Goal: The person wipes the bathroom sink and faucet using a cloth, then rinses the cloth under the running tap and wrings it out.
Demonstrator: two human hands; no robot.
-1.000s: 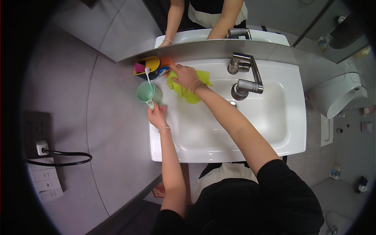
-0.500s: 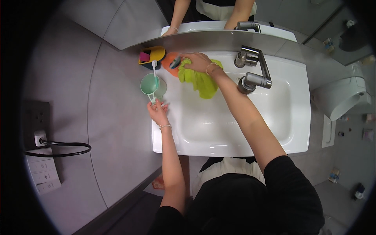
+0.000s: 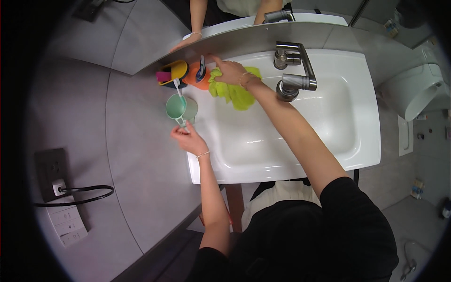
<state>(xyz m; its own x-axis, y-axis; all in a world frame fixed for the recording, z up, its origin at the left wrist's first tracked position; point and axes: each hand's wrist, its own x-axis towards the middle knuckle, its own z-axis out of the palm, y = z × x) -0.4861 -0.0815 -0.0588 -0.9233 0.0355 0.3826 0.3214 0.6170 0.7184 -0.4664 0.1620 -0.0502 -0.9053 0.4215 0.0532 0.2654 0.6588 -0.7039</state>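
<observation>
By its handle, my left hand [image 3: 190,140] pinches a pale green translucent cup [image 3: 188,112] at the basin's left side. A white-and-green toothbrush [image 3: 177,86] leans in the cup. Across the basin's back left corner, my right hand [image 3: 231,73] is closed on a bunched lime-green cloth [image 3: 238,94], which hangs over the basin edge. Its forefinger points out toward an orange bottle [image 3: 193,81] with a dark pump top [image 3: 201,70]. Whether that finger touches the bottle, I cannot tell.
Left of the bottle sits a yellow-and-dark caddy [image 3: 180,68] with a pink sponge [image 3: 163,76]. A jointed metal faucet [image 3: 307,70] arches over the white sink [image 3: 282,176]. Behind it runs a mirror. A black cord [image 3: 94,189] is plugged into the left wall; a toilet [image 3: 418,91] is at right.
My view has shifted a little. My right hand, with the cloth, has drawn slightly back from the orange bottle, whose pump now shows more. My left hand stays at the cup's handle.
</observation>
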